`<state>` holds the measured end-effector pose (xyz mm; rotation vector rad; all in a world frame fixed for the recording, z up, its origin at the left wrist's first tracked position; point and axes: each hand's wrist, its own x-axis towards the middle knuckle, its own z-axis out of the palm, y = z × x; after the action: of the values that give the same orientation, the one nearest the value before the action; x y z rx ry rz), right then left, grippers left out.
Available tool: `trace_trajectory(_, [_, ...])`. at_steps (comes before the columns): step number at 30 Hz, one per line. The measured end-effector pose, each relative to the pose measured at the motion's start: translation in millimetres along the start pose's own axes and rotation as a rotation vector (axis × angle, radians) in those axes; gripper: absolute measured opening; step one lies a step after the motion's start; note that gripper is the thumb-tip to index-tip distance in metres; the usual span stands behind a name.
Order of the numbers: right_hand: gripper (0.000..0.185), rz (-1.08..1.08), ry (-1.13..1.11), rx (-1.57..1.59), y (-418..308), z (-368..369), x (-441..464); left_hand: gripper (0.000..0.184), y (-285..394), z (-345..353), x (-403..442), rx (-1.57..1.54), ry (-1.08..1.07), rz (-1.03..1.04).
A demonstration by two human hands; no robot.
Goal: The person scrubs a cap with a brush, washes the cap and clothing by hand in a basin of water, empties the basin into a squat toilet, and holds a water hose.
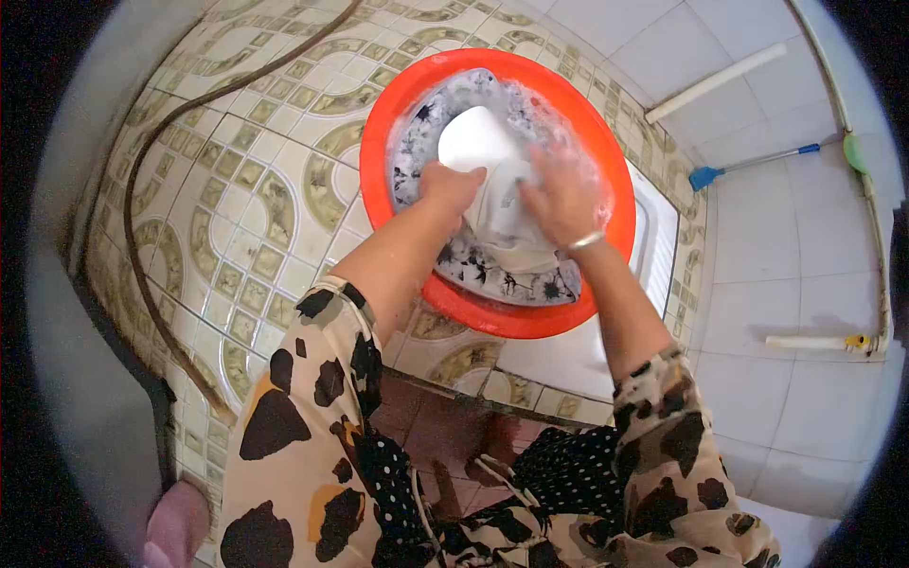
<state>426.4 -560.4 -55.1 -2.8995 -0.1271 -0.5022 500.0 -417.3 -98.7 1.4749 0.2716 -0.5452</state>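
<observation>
In the head view, a white, rounded piece with greyish-white fabric (507,204) below it lies over a wet black-and-white patterned cloth (525,286) in a red basin (611,161). I cannot make out whether it is a cap, a shoe or another garment. My left hand (453,187) is closed on its left edge, thumb on top. My right hand (563,201), with a bangle on the wrist, is at its right side. Motion blurs these fingers, so their grip is unclear. Suds show around the cloth.
The basin stands on a patterned tile floor (275,199), partly over a white ceramic fixture (653,227). A brown hose (130,213) runs along the left. On the right wall are a blue brush (705,177) and a pipe with a yellow-handled tap (857,342).
</observation>
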Motion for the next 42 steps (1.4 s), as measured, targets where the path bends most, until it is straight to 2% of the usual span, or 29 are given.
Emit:
trace_trajectory(2, [0.053,0.148,-0.310,-0.306,-14.3,27.7,-7.7,0.033,-7.6,3.5,4.6,-0.014,0.007,-0.069])
trace_trajectory(5, [0.062,0.157,-0.287,-0.476,-15.0,48.3,-19.8,0.038,-10.5,3.0,8.0,0.142,-0.061,-0.080])
trace_trajectory(8, [0.065,0.124,-0.383,-0.462,3.7,57.0,-25.9,0.038,-71.3,16.4,63.8,0.183,-0.126,-0.100])
trace_trajectory(9, [0.065,0.126,-0.377,-0.461,16.6,70.3,-29.7,0.038,-58.3,15.6,52.4,0.186,-0.126,-0.094])
trace_trajectory(11, [0.059,0.189,-0.302,-0.107,40.4,92.9,-34.0,0.036,-32.2,15.8,24.8,-0.040,-0.117,-0.275])
trace_trajectory(12, [0.059,0.184,-0.303,-0.111,40.3,80.8,-29.4,0.036,-18.7,11.9,15.7,-0.047,-0.116,-0.274])
trace_trajectory(14, [0.059,0.121,-0.335,0.291,34.9,43.1,-18.8,0.034,-4.5,7.4,3.3,-0.304,-0.209,-0.244])
trace_trajectory(15, [0.059,0.122,-0.344,0.284,42.8,40.5,-23.6,0.034,-6.8,7.9,5.5,-0.312,-0.211,-0.250])
trace_trajectory(17, [0.054,0.211,0.154,0.120,59.0,34.6,-34.3,0.035,-6.3,7.8,12.7,-0.720,-0.557,-0.136])
trace_trajectory(18, [0.054,0.222,0.161,0.113,62.8,25.6,-36.2,0.035,-1.2,6.3,8.1,-0.712,-0.570,-0.140])
trace_trajectory(20, [0.052,1.009,-0.071,1.045,63.4,-0.1,-36.6,0.039,19.5,-0.5,-11.1,-0.797,-0.709,-0.119])
trace_trajectory(21, [0.052,1.016,-0.049,1.049,61.2,-8.6,-37.4,0.039,27.2,-0.4,-15.5,-0.782,-0.724,-0.122])
trace_trajectory(23, [0.055,0.962,-0.093,1.807,48.9,-19.9,-39.7,0.044,42.0,1.4,-24.8,-0.824,-0.831,-0.100])
trace_trajectory(24, [0.058,0.916,0.076,1.630,34.3,-21.2,-37.8,0.047,51.9,1.4,-34.3,-0.803,-0.814,-0.097])
trace_trajectory(25, [0.058,0.913,0.102,1.642,35.0,-17.4,-38.4,0.047,58.7,2.5,-37.9,-0.779,-0.827,-0.098])
trace_trajectory(27, [0.055,0.968,0.178,2.102,34.6,-10.1,-37.8,0.048,66.7,3.3,-42.4,-0.886,-0.899,-0.033])
trace_trajectory(28, [0.050,0.949,0.207,2.213,31.7,-10.2,-34.5,0.048,68.1,2.9,-44.8,-0.939,-0.917,-0.078])
trace_trajectory(29, [0.050,0.943,0.219,2.237,28.6,-10.0,-31.0,0.048,62.8,3.9,-43.8,-0.913,-0.914,-0.080])
trace_trajectory(31, [0.044,0.962,0.447,2.082,18.4,-12.1,-21.6,0.047,43.4,2.4,-37.8,-0.862,-0.822,-0.073])
trace_trajectory(32, [0.044,0.964,0.447,2.101,26.6,-5.7,-20.5,0.047,37.1,0.5,-36.4,-0.846,-0.812,-0.072])
trace_trajectory(34, [0.040,0.825,0.382,2.210,40.0,0.0,-16.9,0.045,30.9,-2.3,-36.8,-0.791,-0.700,-0.116])
trace_trajectory(36, [0.037,0.823,0.334,2.146,36.3,-9.8,-20.5,0.043,35.5,-5.1,-32.4,-0.799,-0.625,-0.088])
trace_trajectory(37, [0.035,0.822,0.286,2.072,30.0,-17.7,-22.2,0.043,43.8,-7.6,-27.9,-0.877,-0.742,-0.068])
trace_trajectory(41, [0.033,0.783,0.246,2.018,29.1,-19.8,-31.8,0.044,55.3,-2.2,-26.2,-0.919,-0.767,-0.046])
trace_trajectory(42, [0.035,0.800,0.257,2.139,34.3,-16.8,-35.4,0.044,54.9,-0.2,-26.0,-0.914,-0.810,-0.062])
